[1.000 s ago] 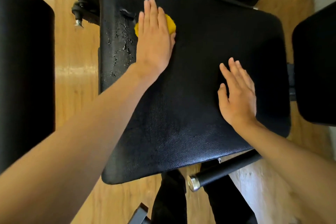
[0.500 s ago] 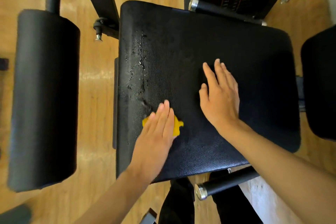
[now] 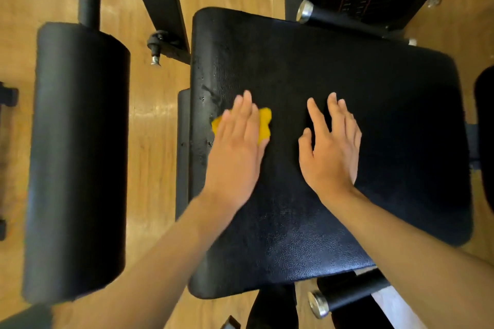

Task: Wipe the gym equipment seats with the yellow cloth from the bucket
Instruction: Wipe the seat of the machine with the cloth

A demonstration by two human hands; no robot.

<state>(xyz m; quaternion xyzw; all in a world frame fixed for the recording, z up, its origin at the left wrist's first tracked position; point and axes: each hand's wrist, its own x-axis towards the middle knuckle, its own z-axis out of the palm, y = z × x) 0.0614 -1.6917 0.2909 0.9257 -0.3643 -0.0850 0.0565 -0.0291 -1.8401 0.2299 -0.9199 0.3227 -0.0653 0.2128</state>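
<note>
Left hand (image 3: 236, 147) flat, fingers straight — pressing the yellow cloth (image 3: 263, 123) onto the black seat pad (image 3: 334, 67) near its left edge. Right hand (image 3: 331, 147) open, palm down on the pad's middle, holding nothing. Roller pad (image 3: 77, 155) off to the left — wood floor (image 3: 157, 120) between.

My left hand (image 3: 235, 152) lies on the cloth (image 3: 265, 121) at the left edge of the seat (image 3: 387, 104), my right hand (image 3: 331, 152) on the seat beside it. A roller pad (image 3: 77, 157) stands left of my fingers.
</note>
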